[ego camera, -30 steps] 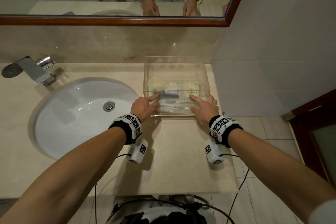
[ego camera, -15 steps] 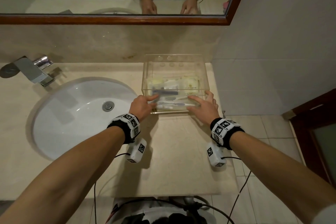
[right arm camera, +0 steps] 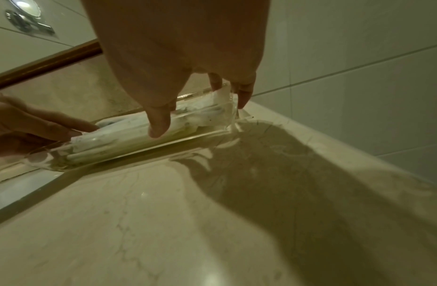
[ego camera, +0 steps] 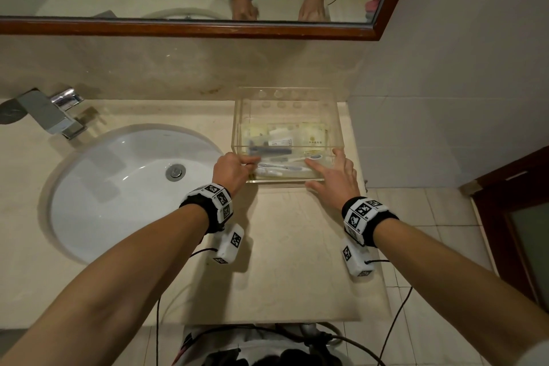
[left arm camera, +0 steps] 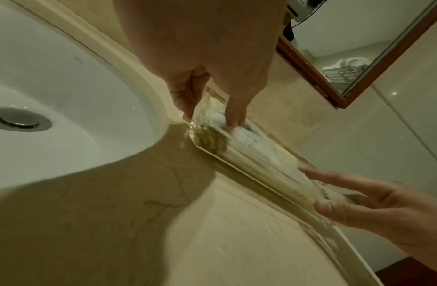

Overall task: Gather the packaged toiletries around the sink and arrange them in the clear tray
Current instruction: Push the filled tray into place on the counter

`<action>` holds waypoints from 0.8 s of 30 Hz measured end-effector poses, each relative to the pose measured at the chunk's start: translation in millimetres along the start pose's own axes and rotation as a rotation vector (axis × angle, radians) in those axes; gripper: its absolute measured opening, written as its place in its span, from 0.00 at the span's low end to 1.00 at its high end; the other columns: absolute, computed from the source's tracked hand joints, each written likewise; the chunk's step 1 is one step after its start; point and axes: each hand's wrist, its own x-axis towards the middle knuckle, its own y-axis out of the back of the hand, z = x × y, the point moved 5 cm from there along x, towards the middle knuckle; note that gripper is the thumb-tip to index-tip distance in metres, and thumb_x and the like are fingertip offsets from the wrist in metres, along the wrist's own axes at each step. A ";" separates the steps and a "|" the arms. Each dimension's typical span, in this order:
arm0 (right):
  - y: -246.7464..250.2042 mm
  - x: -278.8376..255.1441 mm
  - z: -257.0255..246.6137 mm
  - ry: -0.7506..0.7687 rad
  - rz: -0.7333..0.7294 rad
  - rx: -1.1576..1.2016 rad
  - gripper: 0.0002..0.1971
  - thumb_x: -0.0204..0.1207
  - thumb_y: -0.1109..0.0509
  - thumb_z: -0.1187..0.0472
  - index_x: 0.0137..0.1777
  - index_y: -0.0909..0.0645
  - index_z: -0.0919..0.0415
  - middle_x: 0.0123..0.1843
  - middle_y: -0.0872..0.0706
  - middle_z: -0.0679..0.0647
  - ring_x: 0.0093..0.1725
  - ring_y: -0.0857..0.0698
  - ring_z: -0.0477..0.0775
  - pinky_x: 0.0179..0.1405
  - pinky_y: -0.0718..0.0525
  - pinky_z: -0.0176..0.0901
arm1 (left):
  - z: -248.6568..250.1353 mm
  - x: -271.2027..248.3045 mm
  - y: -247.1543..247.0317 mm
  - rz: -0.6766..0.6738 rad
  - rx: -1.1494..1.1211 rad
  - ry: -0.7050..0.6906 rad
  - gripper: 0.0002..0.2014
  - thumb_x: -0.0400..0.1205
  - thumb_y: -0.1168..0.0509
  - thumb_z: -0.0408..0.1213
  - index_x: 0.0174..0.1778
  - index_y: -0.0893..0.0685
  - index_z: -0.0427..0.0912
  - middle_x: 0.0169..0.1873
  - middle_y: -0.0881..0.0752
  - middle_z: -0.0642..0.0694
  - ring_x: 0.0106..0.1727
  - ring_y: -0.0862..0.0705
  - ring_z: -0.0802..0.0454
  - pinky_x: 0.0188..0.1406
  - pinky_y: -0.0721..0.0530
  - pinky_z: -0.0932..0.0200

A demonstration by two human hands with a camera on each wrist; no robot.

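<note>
Tray: a clear tray [ego camera: 335, 116], a square box of hard transparent plastic with straight walls, is seen on the beige marble-look countertop [ego camera: 285, 261], to the right of the sink and near the tiled wall.
Contents: the packaged toiletries [ego camera: 285, 145] are laid flat inside the tray; pale crinkled wrappers, a dark slim tube and white toothbrush-like sticks are made out through the front wall.
Left hand: the left hand [ego camera: 233, 171] is set at the tray's near left corner; the wall is pinched between a finger outside and one inside, as seen from the left wrist.
Right hand: the right hand [ego camera: 334, 180] is spread at the near right corner, fingers straight, thumb pressed to the front wall; nothing is grasped.
Sink: a smooth white oval basin [ego camera: 118, 187] with a round metal drain is sunk into the counter.
Tap: an angular chrome tap [ego camera: 49, 111] is mounted behind the basin.
Mirror: a wood-framed mirror [ego camera: 190, 28] is hung above, both wrists reflected.
</note>
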 end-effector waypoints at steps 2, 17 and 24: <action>-1.1 0.9 -1.0 0.004 0.000 -0.018 0.29 0.77 0.32 0.44 0.78 0.35 0.33 0.83 0.50 0.59 0.80 0.45 0.66 0.78 0.40 0.61 | -0.8 2.1 -0.2 0.000 -0.006 0.004 0.11 0.82 0.33 0.35 0.59 0.11 0.44 0.60 0.12 0.43 0.60 0.15 0.49 0.54 0.23 0.65; 3.1 11.5 -6.0 0.037 0.011 -0.148 0.27 0.82 0.39 0.43 0.80 0.39 0.35 0.76 0.41 0.64 0.72 0.38 0.66 0.74 0.33 0.59 | -1.0 11.6 -1.0 0.039 0.021 0.061 0.12 0.82 0.34 0.41 0.58 0.10 0.50 0.59 0.11 0.43 0.61 0.16 0.46 0.60 0.20 0.59; -0.2 10.7 -4.1 0.033 0.022 -0.189 0.27 0.82 0.41 0.42 0.80 0.41 0.35 0.75 0.38 0.64 0.70 0.36 0.65 0.71 0.31 0.58 | -0.1 10.7 9.0 0.012 0.254 0.045 0.15 0.79 0.36 0.48 0.59 0.12 0.57 0.52 0.09 0.42 0.50 0.13 0.43 0.53 0.14 0.51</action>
